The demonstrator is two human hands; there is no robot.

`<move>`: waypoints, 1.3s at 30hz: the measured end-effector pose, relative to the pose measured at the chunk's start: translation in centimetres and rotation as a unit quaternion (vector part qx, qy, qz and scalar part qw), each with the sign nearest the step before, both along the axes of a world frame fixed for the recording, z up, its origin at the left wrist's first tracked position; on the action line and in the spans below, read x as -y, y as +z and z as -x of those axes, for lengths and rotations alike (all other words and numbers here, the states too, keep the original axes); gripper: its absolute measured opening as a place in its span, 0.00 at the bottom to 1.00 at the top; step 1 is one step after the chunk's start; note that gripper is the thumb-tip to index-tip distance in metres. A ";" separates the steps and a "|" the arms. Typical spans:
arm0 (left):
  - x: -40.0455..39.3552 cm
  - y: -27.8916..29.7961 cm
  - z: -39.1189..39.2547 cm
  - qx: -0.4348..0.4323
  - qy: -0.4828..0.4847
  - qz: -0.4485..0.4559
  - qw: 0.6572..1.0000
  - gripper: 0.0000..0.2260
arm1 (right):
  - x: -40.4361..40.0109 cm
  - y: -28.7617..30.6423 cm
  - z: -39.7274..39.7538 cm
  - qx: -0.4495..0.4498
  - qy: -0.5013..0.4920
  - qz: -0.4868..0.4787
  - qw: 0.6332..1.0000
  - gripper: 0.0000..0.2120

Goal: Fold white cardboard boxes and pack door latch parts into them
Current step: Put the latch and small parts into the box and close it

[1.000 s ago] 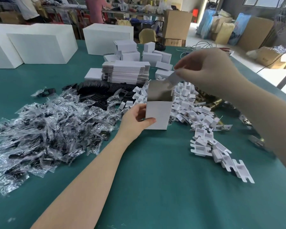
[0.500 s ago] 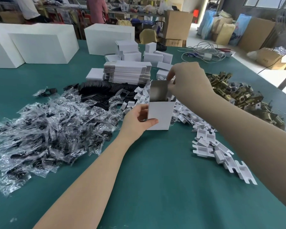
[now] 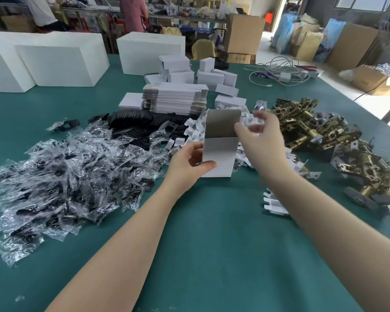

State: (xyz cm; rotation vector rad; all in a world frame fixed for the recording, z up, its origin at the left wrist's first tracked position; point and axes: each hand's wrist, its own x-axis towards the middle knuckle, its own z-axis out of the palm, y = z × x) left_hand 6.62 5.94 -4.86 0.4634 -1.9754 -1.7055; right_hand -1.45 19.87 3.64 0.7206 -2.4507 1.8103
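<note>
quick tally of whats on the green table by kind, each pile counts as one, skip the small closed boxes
large white boxes: 3
open small box: 1
stack of flat box blanks: 1
pile of clear bagged parts: 1
pile of black parts: 1
pile of white card inserts: 1
pile of brass latches: 1
total: 9

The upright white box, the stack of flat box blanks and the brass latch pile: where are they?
upright white box (image 3: 221, 158): head view, on its front wall.
stack of flat box blanks (image 3: 178, 100): head view, on the near edge.
brass latch pile (image 3: 320, 129): head view, on the heap's middle.
</note>
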 end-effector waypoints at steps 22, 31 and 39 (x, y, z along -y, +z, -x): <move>14.4 6.9 0.2 0.432 0.076 0.445 0.781 0.22 | 0.1 -9.4 -0.5 0.037 0.090 0.015 0.995 0.27; 15.1 6.2 0.6 0.447 0.084 0.472 0.755 0.20 | 0.1 -9.3 -0.6 0.048 0.088 0.019 0.995 0.27; 14.0 5.1 2.6 0.439 0.053 0.460 0.770 0.20 | 0.3 -9.5 -0.4 0.057 0.083 0.020 0.995 0.26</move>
